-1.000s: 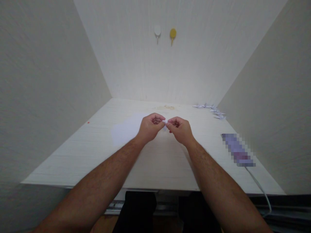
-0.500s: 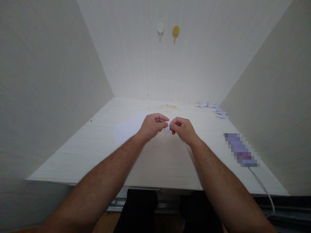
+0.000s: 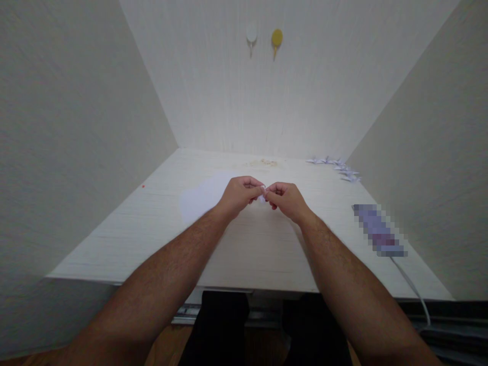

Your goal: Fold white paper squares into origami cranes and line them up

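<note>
Plainly, pale walls (image 3: 213, 96) box in a white table (image 3: 251, 254) on three sides, and the person's dark trousers (image 3: 221, 330) show below its near edge. On the table's left half lies a white sheet of paper (image 3: 200, 201), partly behind the left forearm. Near the right edge rests what looks like a phone (image 3: 377, 229), slanting toward the near right corner, its face masked by coarse blocks, so any writing on it cannot be read. The left hand (image 3: 239, 194) is curled, thumb and fingertips pinched on a small folded paper (image 3: 262, 199); the right hand (image 3: 286, 201) pinches it from the other side, fingers bent in. Both hands are above the middle of the table, fingertips nearly meeting. A pale cable (image 3: 412, 284) runs from the phone over the near edge. Folded paper birds (image 3: 342, 169) line the far right corner; a yellow hook (image 3: 277, 38) and a white hook (image 3: 251, 35) point down on the back wall. The folded paper's visible end points down toward the person; fingers hide the rest, so its long axis cannot be told. Smallest is a red speck (image 3: 143, 186) at the table's left edge
</note>
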`<state>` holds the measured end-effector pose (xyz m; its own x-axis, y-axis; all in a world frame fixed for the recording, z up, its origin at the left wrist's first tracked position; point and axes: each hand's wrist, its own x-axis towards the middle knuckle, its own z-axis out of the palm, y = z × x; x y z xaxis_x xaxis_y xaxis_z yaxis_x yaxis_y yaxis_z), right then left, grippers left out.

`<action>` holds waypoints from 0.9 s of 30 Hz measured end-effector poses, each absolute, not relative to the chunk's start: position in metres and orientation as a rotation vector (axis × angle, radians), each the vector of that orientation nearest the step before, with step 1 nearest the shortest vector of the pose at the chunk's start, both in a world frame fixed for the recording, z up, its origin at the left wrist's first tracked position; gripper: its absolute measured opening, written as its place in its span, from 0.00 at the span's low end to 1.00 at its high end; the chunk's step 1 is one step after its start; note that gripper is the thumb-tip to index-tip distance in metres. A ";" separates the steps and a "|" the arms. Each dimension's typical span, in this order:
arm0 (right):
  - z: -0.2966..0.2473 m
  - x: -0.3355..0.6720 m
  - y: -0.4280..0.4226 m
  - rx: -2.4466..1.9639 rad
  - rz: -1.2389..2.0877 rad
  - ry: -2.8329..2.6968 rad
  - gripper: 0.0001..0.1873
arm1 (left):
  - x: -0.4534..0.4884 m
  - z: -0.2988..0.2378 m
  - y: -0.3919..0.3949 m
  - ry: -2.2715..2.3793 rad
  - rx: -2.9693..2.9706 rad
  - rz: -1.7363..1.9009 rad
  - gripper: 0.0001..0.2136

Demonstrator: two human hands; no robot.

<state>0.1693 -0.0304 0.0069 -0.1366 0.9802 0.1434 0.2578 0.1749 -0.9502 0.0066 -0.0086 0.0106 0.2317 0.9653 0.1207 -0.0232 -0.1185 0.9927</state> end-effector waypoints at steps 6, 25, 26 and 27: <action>0.009 0.169 -0.032 -1.307 0.916 -1.623 0.08 | 0.010 0.010 -0.010 0.965 1.315 1.147 0.06; 0.003 0.173 -0.027 -1.385 0.617 -1.846 0.11 | 0.001 0.010 -0.005 1.060 1.559 0.997 0.07; 0.003 0.173 -0.027 -1.379 0.615 -1.825 0.12 | 0.001 0.010 -0.004 1.043 1.509 1.030 0.07; 0.002 0.173 -0.026 -1.366 0.625 -1.788 0.11 | 0.001 0.009 -0.003 1.015 1.425 1.076 0.07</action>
